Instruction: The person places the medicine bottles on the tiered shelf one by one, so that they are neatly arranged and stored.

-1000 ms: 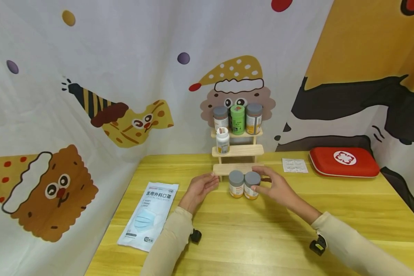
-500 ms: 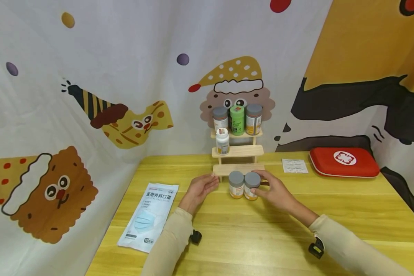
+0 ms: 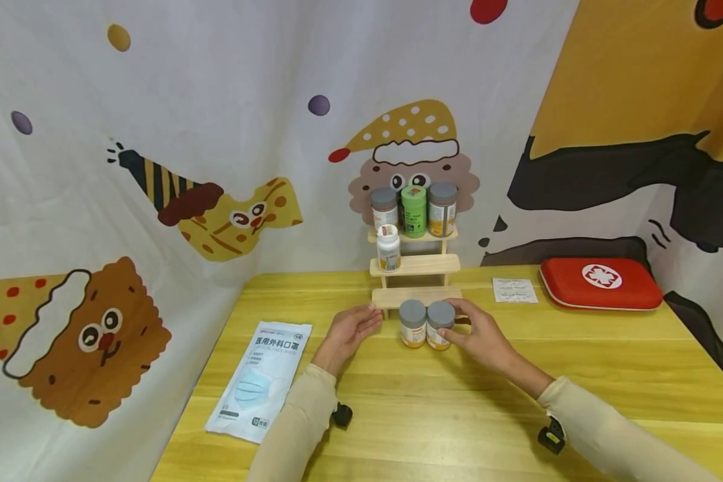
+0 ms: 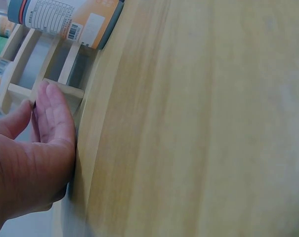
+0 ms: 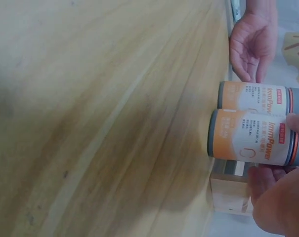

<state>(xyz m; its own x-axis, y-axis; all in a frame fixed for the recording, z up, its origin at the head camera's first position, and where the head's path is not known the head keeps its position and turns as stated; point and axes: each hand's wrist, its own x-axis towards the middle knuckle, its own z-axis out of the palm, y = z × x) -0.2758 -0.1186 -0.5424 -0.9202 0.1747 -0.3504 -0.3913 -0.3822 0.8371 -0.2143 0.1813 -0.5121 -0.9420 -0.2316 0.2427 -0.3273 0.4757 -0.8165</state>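
Note:
Two grey-lidded supplement jars stand upright side by side on the table, before the bottom step of a small wooden step shelf (image 3: 418, 295). My right hand (image 3: 485, 337) holds the right jar (image 3: 440, 328) near its lid, thumb in front and fingers behind. The left jar (image 3: 412, 325) touches or nearly touches it. My left hand (image 3: 348, 333) pinches the left end of the bottom step between thumb and fingers. In the left wrist view, those fingers (image 4: 55, 116) lie nearly straight beside the step's end. The right wrist view shows orange-and-white labels on both jars.
The top step carries two grey-lidded jars and a green bottle (image 3: 414, 213). A white bottle (image 3: 388, 249) stands on the middle step's left end. A face mask packet (image 3: 259, 381) lies left, a blister pack (image 3: 515, 290) and a red first-aid case (image 3: 601, 283) right.
My right hand has closed in on the right jar, its thumb and fingers coming against it. The left hand and both jars have stayed in place.

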